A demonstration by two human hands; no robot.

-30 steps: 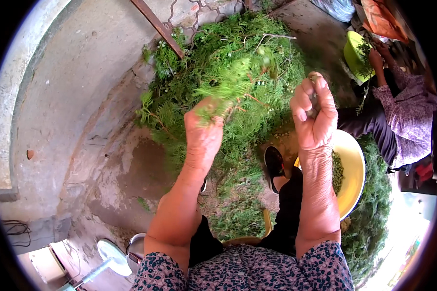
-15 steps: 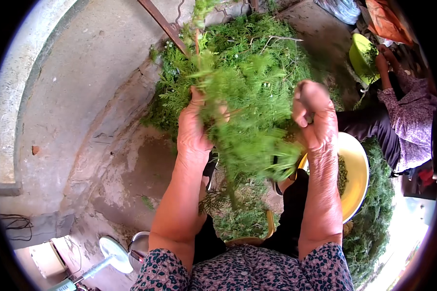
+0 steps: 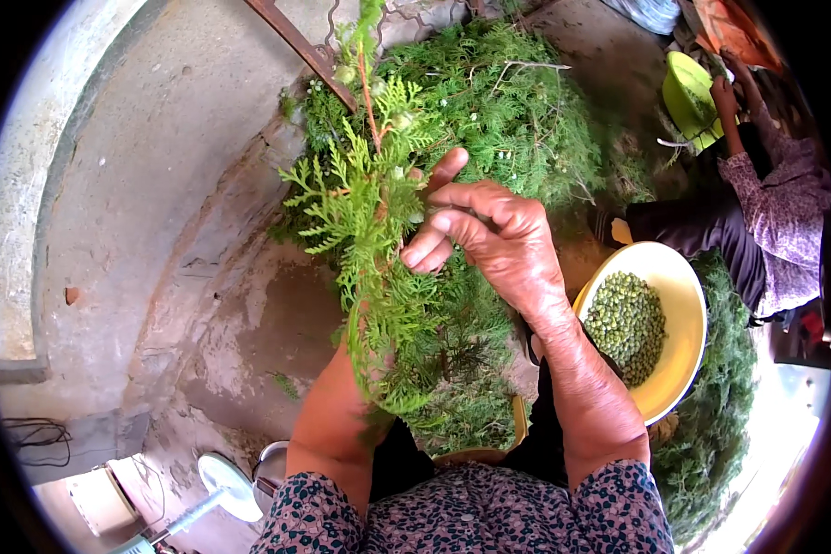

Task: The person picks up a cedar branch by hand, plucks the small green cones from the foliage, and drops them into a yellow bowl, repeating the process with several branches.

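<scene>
An upright green cypress branch [image 3: 369,249] with flat feathery leaves, a reddish stem and a few small round cones is in front of me. My left hand [image 3: 447,170] is closed around it; foliage hides most of this hand, and a fingertip sticks out on the right. My right hand [image 3: 508,242] reaches in from the right, thumb and fingers bent together against the leaves. What they pinch is too small to make out. Beside my right forearm, a yellow basin [image 3: 681,342] holds many small green cones [image 3: 626,328].
A big heap of cut cypress [image 3: 499,102] lies ahead; more greenery [image 3: 711,443] is behind the basin. At right another person's hands [image 3: 725,97] work over a lime-green bowl [image 3: 688,97]. A concrete wall [image 3: 157,138] runs left, with a white fan [image 3: 229,487] at lower left.
My right hand has moved left from above the basin to the branch, uncovering the cones. The branch, blurred and leaning right before, now stands further left and steadier.
</scene>
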